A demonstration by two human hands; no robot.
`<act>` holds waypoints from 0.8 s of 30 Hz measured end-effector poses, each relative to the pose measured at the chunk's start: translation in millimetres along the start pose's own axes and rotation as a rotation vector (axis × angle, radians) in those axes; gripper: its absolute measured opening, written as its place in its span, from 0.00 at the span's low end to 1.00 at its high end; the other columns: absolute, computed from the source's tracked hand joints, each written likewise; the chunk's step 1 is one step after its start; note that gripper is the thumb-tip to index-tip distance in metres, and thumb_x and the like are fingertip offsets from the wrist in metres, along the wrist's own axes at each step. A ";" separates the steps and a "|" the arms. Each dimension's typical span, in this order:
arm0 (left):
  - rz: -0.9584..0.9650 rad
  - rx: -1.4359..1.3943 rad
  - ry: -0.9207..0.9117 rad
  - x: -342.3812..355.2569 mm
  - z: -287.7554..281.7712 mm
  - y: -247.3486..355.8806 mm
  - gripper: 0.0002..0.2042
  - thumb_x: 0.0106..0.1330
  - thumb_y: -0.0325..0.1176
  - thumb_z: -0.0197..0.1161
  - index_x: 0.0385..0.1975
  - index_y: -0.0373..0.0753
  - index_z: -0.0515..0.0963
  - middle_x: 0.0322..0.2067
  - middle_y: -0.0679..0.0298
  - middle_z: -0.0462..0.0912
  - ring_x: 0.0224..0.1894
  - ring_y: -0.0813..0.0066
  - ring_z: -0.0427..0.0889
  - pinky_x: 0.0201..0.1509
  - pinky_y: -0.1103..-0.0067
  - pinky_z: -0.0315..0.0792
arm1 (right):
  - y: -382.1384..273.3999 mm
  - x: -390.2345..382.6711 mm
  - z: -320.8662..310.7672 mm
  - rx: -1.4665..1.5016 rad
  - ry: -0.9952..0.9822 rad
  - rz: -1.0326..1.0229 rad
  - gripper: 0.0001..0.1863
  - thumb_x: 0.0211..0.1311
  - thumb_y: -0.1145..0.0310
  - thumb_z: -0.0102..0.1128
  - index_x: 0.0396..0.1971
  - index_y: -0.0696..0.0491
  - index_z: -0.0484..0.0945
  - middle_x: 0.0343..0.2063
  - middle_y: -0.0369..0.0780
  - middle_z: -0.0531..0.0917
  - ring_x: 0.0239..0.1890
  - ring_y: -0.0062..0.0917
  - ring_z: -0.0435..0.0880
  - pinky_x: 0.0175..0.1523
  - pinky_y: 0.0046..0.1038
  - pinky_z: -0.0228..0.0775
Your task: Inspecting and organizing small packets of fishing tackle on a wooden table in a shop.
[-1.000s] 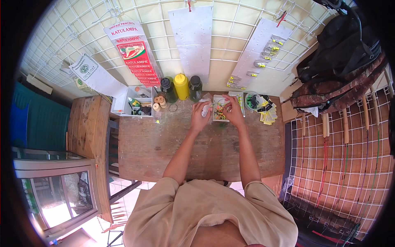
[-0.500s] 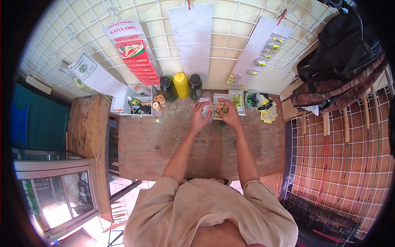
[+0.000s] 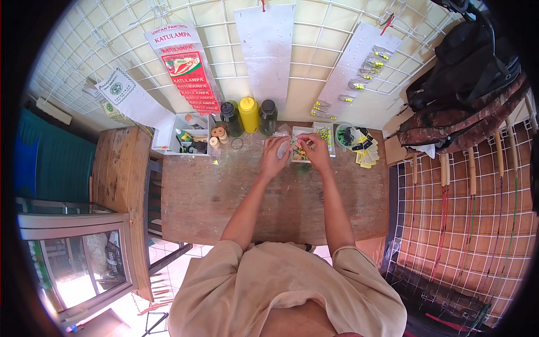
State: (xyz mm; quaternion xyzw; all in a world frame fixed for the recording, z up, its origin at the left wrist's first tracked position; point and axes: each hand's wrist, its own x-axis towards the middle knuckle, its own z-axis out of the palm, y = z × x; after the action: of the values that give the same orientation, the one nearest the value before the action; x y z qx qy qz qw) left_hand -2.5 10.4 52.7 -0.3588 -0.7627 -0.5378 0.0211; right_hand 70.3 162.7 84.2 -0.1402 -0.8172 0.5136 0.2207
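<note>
My left hand [image 3: 273, 155] is closed on a small clear plastic bag [image 3: 284, 148] at the far side of the wooden table. Close beside it, my right hand [image 3: 316, 153] has its fingers pinched together above a white tray [image 3: 301, 128] of small red, yellow and green pieces. Whatever those fingertips hold is too small to make out. Just right of this tray stands a second white tray with yellow-green beads [image 3: 323, 135]. A round tub of dark green pieces [image 3: 344, 136] comes after it, then a fan of yellow-and-white packets [image 3: 366, 153].
Two dark bottles [image 3: 268, 119] flank a yellow squeeze bottle [image 3: 249, 115] by the wall. Left of them are wooden spools [image 3: 219, 136] and a white organizer box [image 3: 191, 150]. Cards with small packets [image 3: 365, 78] hang on the wire grid; a black backpack [image 3: 466, 62] hangs at right.
My right hand's fingertips have drawn up and closer in toward the left hand, uncovering more of the colourful pieces in the tray. The left hand stays about where it was.
</note>
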 end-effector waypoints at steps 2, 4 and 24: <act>0.027 0.031 -0.004 0.4 0.2 -0.9 0.19 0.56 0.26 0.64 0.49 0.42 0.76 0.45 0.60 0.77 0.50 0.61 0.69 0.46 0.73 0.73 | -2.9 2.4 -1.9 -0.131 -0.054 -0.146 0.11 0.52 0.75 0.62 0.37 0.55 0.81 0.29 0.41 0.82 0.35 0.30 0.79 0.39 0.29 0.70; 0.039 0.041 -0.013 1.1 1.7 -0.8 0.20 0.56 0.27 0.64 0.51 0.42 0.74 0.45 0.61 0.77 0.50 0.62 0.69 0.46 0.73 0.73 | -4.8 4.4 -2.7 -0.164 -0.069 -0.176 0.11 0.51 0.76 0.62 0.37 0.54 0.81 0.30 0.42 0.81 0.36 0.32 0.78 0.42 0.31 0.70; -0.026 -0.035 -0.021 0.8 -1.7 2.9 0.23 0.56 0.27 0.64 0.53 0.43 0.71 0.47 0.63 0.78 0.52 0.62 0.68 0.51 0.70 0.71 | -25.0 -4.4 -4.8 -0.463 -0.145 -0.268 0.20 0.42 0.84 0.53 0.35 0.47 0.83 0.53 0.40 0.71 0.54 0.40 0.68 0.58 0.37 0.64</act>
State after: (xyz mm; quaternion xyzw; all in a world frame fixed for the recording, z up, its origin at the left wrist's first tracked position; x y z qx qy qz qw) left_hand -2.1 9.9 56.1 -0.3548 -0.7578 -0.5475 -0.0004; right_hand 76.4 153.6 107.7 -0.0403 -0.9377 0.2882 0.1896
